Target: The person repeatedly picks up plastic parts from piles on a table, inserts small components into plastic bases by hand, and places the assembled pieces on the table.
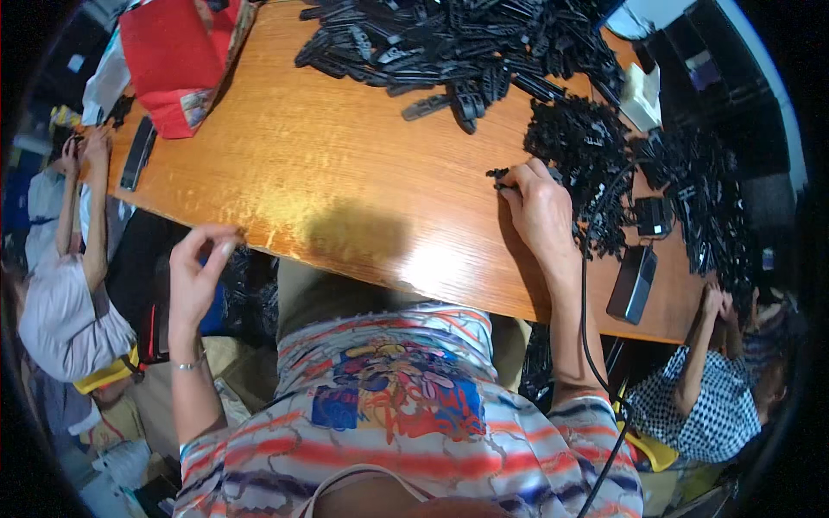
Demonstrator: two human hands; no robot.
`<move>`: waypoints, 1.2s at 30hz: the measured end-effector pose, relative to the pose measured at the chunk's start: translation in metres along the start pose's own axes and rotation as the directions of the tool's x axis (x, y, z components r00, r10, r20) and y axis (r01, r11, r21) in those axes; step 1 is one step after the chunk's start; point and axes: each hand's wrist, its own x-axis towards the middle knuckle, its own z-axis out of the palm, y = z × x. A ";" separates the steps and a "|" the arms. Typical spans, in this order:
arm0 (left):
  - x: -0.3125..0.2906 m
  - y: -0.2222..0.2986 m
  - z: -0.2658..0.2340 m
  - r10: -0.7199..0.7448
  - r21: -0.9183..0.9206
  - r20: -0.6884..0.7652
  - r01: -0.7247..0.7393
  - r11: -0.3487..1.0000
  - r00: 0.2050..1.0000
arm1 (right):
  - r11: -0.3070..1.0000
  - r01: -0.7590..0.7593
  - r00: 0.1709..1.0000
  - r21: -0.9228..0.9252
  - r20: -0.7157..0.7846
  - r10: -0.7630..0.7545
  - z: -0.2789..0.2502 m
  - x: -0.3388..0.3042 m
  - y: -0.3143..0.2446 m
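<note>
My right hand [542,205] is over the right half of the wooden table [345,155], its thumb and fingers pinching a small black plastic piece [497,178]. Just beside it spreads a heap of small black plastic pieces [580,142]. Off the table's near edge on the left, my left hand [197,268] has thumb and forefinger brought together. Whatever may be between those fingertips is too small to make out. Along the far side lies a big pile of long black plastic parts [466,43].
A red bag [177,69] and a dark, narrow box-like object [138,154] lie at the left. On the right are a black rectangular device [632,285], a white block [641,97], more black parts [704,198] and a cable [585,293]. People work at both sides.
</note>
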 end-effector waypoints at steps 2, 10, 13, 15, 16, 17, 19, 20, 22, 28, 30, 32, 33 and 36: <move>0.027 0.021 0.027 0.059 -0.137 -0.037 -0.064 0.988 0.998 | 1.000 0.007 1.000 0.005 0.017 -0.007 -0.004 -0.001 -0.003; 0.177 0.102 0.178 0.420 0.103 0.020 -0.420 0.902 0.907 | 0.971 -0.081 0.996 0.227 0.047 0.072 -0.007 -0.014 -0.030; 0.199 0.112 0.209 0.470 0.356 -0.017 -0.434 0.828 0.883 | 0.951 -0.103 0.994 0.293 0.061 0.089 -0.005 -0.013 -0.042; 0.204 0.112 0.219 0.460 0.398 -0.010 -0.419 0.816 0.888 | 0.923 -0.094 0.995 0.373 0.056 0.079 -0.002 -0.009 -0.047; 0.205 0.110 0.222 0.516 0.387 -0.047 -0.460 0.799 0.855 | 0.922 -0.103 0.994 0.373 0.058 0.088 0.000 -0.006 -0.048; 0.203 0.106 0.222 0.514 0.385 -0.039 -0.462 0.799 0.857 | 0.902 -0.121 0.993 0.413 0.062 0.105 0.002 -0.004 -0.049; 0.195 0.103 0.218 0.484 0.267 -0.060 -0.453 0.850 0.873 | 0.878 -0.146 0.989 0.457 0.071 0.127 0.006 0.001 -0.051; 0.190 0.098 0.217 0.498 0.222 -0.056 -0.475 0.851 0.866 | 0.860 -0.143 0.989 0.489 0.043 0.140 0.007 0.003 -0.052; 0.182 0.095 0.211 0.361 -0.010 0.012 -0.361 0.932 0.932 | 0.841 -0.137 0.988 0.523 0.017 0.151 0.011 0.007 -0.055; 0.146 0.109 0.202 0.226 -0.700 0.222 -0.006 0.714 0.948 | 0.800 0.138 0.944 0.584 -0.322 0.073 0.021 0.020 -0.068; 0.137 0.114 0.200 0.241 -0.747 0.230 0.012 0.665 0.943 | 0.791 0.189 0.921 0.581 -0.385 0.064 0.015 0.022 -0.076; 0.129 0.120 0.198 0.275 -0.786 0.231 0.012 0.618 0.933 | 0.794 0.219 0.908 0.568 -0.415 0.047 0.014 0.023 -0.077; 0.127 0.121 0.197 0.275 -0.788 0.228 0.011 0.615 0.934 | 0.792 0.249 0.894 0.557 -0.447 0.034 0.015 0.023 -0.077; 0.122 0.122 0.195 0.329 -0.834 0.237 0.018 0.551 0.914 | 0.803 0.237 0.899 0.547 -0.436 0.032 0.013 0.021 -0.078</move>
